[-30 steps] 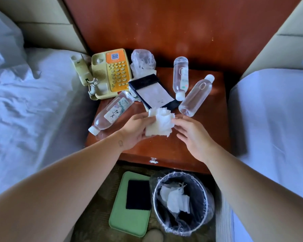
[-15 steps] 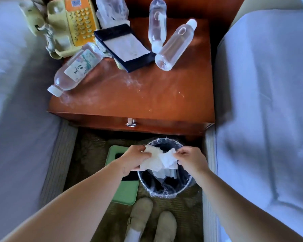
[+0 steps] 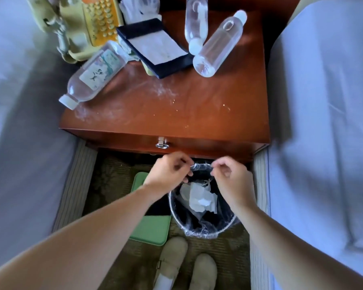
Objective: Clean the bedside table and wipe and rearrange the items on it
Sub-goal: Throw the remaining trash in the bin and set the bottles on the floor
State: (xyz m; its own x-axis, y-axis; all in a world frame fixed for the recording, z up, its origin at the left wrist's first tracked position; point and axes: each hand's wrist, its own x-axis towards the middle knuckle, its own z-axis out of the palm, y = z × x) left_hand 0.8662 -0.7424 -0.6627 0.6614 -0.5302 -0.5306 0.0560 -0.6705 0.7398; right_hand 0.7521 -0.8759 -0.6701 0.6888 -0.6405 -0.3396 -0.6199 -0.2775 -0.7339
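1. Left hand [image 3: 168, 172] and right hand [image 3: 232, 178]: both are over the far rim of the waste bin [image 3: 208, 234]. Fingers are curled, and each hand pinches the edge of the clear liner [image 3: 201, 165] stretched between them.
2. Waste bin: it stands on the carpet just in front of the bedside table [image 3: 197, 122], below the drawer pull [image 3: 161, 145]. A crumpled white tissue [image 3: 199, 198] lies inside; neither hand touches it.
3. Table top: the front half carries white smears [image 3: 164, 91] and scattered specks.
4. Items at the rear of the top:
   - The labelled bottle [image 3: 94, 75] lies on its side at the left, cap toward the front-left corner.
   - The dark notepad [image 3: 157, 47], with a white sheet on it, is at the centre.
   - The first clear bottle [image 3: 196, 24] and second clear bottle [image 3: 219, 43] lie on their sides at the right, close together.
   - The yellow telephone [image 3: 88, 26] is at the back left, partly out of view.
5. Floor: a green tray [image 3: 153, 231] lies left of the bin, partly under the left forearm. Two beige shoes [image 3: 172, 260] are near the bottom edge.
6. Surroundings: white-sheeted beds [image 3: 323, 122] flank the table.
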